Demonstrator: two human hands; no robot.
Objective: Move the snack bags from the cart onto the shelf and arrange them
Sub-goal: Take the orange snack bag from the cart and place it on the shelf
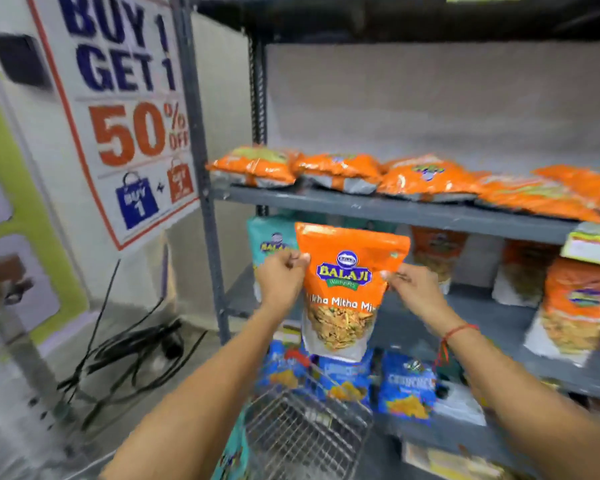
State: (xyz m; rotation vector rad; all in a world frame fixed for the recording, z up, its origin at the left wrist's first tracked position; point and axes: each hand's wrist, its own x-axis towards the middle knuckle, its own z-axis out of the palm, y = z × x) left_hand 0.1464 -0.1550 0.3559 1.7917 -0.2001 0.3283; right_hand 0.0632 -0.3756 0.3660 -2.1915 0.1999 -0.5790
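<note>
I hold an orange Balaji snack bag upright in the air, in front of the grey metal shelf. My left hand pinches its left edge and my right hand pinches its right edge. Below the bag is the wire cart, with a teal bag at its left side. Several orange bags lie flat on the upper shelf board. On the board behind the held bag stand a teal bag and more orange bags.
Blue snack bags stand on the lowest board behind the cart. A "Buy 1 Get 1" poster hangs on the wall to the left of the shelf post. Black cables lie on the floor at the left.
</note>
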